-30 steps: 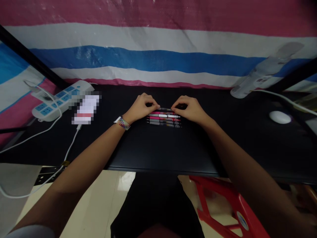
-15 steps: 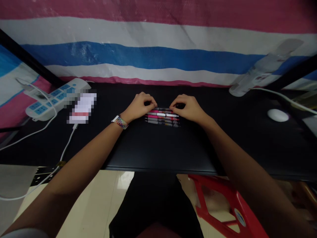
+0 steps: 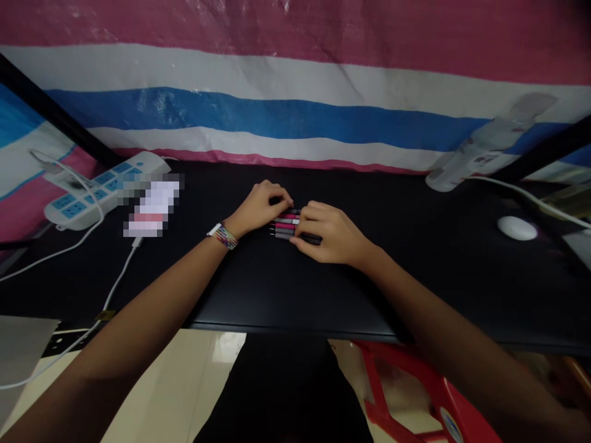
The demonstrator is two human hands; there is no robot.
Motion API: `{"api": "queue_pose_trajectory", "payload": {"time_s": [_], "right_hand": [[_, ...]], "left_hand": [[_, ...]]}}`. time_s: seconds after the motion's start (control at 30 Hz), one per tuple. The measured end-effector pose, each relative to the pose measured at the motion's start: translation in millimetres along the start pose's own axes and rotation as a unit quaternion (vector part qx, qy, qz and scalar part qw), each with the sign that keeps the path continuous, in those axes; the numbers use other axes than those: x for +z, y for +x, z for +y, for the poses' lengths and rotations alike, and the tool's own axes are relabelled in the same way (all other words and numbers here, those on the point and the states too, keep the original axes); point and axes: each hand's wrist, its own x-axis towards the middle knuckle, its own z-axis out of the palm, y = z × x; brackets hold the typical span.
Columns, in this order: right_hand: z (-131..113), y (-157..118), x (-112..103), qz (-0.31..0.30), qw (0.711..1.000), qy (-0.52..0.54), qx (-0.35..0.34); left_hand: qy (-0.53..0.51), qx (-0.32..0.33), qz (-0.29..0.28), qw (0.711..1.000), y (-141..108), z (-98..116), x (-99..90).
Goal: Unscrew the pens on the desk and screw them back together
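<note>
Several pens (image 3: 285, 226) lie side by side in a row on the black desk, with pink, grey and white parts showing. My left hand (image 3: 262, 208), with a woven bracelet (image 3: 225, 235) on its wrist, is closed in a pinch at the left end of the farthest pen. My right hand (image 3: 330, 232) reaches across the right part of the row. Its thumb is at the near side and its fingers at the far side, closed around the pens. The pens' right ends are mostly hidden under this hand.
On the left are a white power strip (image 3: 108, 187), a blurred-out phone-like thing (image 3: 152, 206) and its white cable (image 3: 120, 271). A clear bottle (image 3: 455, 163) and a white mouse (image 3: 517, 228) are on the right. A red plastic stool (image 3: 415, 375) stands below the desk edge.
My right hand has moved from pinching at the far pen toward me and left, and now spans the row. My left hand stays at the far pen. The view has tilted slightly.
</note>
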Motion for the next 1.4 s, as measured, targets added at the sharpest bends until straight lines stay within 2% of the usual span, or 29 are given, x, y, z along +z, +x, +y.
{"api": "queue_pose_trajectory", "payload": {"time_s": [0.17,0.47,0.77,0.93,1.17,1.3,1.4], "right_hand": [[-6.0,0.6,0.7,-0.024,0.999,0.048,-0.001],[-6.4,-1.2,3.5,-0.058,0.998,0.020,-0.014],[-6.7,0.0,1.7,-0.051,0.998,0.040,0.001],[-2.2,-0.3,-2.7,-0.018,0.997,0.073,0.017],[15.2,-5.2,-7.1,0.079,0.990,0.077,0.087],[27.4,-8.0,-5.0,0.117,0.987,0.054,0.100],[34.1,-8.8,-3.4,0.132,0.983,0.049,0.114]], "left_hand": [[-0.005,-0.006,0.005,1.000,-0.3,0.5,0.4],[-0.003,0.001,0.008,1.000,-0.9,0.2,0.9],[-0.016,-0.003,0.008,1.000,0.1,4.4,-2.0],[-0.050,-0.009,0.021,0.998,0.3,7.8,-3.6],[-0.119,0.002,0.053,0.992,-2.0,23.0,-3.5],[-0.110,0.021,0.047,0.993,-4.2,32.7,-1.2],[-0.101,0.021,0.065,0.993,-4.4,34.5,1.5]]}}
